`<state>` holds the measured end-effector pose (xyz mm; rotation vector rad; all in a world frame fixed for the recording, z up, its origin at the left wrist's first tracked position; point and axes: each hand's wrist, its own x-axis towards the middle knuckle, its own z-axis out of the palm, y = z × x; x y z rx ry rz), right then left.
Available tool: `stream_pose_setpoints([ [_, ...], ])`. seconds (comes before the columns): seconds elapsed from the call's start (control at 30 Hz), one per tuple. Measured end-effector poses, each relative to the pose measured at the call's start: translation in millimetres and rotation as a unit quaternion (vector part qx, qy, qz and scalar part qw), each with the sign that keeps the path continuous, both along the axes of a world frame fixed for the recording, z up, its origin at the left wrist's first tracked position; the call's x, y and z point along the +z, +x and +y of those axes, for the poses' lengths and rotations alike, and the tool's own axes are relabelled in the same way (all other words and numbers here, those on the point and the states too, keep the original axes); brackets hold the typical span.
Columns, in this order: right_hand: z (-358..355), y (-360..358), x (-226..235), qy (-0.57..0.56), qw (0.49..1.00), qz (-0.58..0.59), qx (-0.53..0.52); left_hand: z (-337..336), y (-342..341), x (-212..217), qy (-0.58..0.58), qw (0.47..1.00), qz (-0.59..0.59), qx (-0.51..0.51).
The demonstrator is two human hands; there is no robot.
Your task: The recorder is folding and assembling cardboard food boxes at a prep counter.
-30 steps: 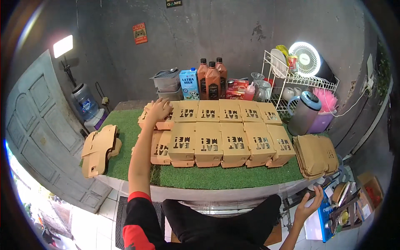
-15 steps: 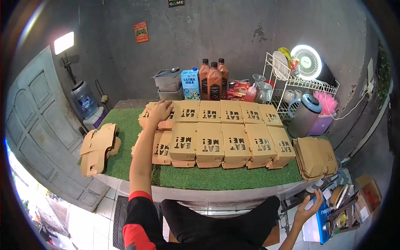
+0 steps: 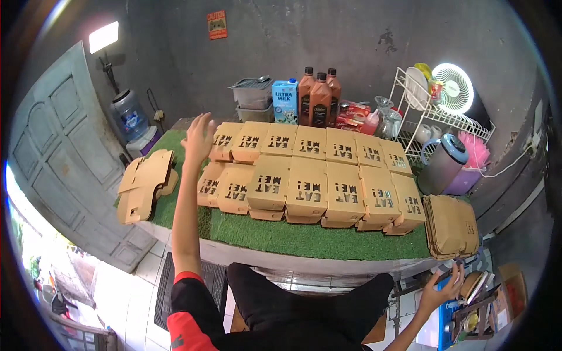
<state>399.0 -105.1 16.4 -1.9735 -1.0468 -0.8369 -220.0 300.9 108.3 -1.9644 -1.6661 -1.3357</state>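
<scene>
Two rows of folded brown cardboard boxes [image 3: 307, 181] with dark print stand across the green turf mat, some stacked on others in the near row. My left hand [image 3: 199, 139] is raised at the left end of the far row, fingers apart, holding nothing, close to the end box [image 3: 223, 141]. My right hand [image 3: 443, 288] hovers off the table's front right, its fingers spread and nothing in them. Flat unfolded box blanks [image 3: 146, 184] lie at the mat's left end. A stack of flattened brown cardboard [image 3: 451, 227] rests at the right end.
Behind the boxes stand lidded plastic tubs [image 3: 253, 96], a blue milk carton [image 3: 285, 103] and several brown bottles [image 3: 319, 105]. A grey jug [image 3: 442, 167], a white wire rack [image 3: 404, 96] and a lit round fan [image 3: 453, 88] are at the right. The turf mat [image 3: 281, 243] covers the tabletop.
My left hand has lifted off the far row's left end boxes and moved left of them. My right hand stays beside the table's front right. The view has shifted slightly.
</scene>
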Motion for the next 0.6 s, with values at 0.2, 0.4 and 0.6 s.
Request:
stream_pose_setpoints([
  [0.2, 26.2, 32.6, 23.8, -0.133, 0.990, -0.003, -0.055, -108.4, -46.3, -50.8, -0.257, 0.958, -0.093, 0.089],
  [0.4, 22.2, 78.0, 8.3, -0.176, 0.975, 0.107, 0.082, -109.5, -49.2, -75.0, -0.319, 0.920, -0.220, -0.056],
  [0.6, 38.8, 76.4, 21.4, -0.132, 0.988, -0.036, 0.064, -113.7, -58.3, -83.1, -0.323, 0.883, -0.334, -0.062],
])
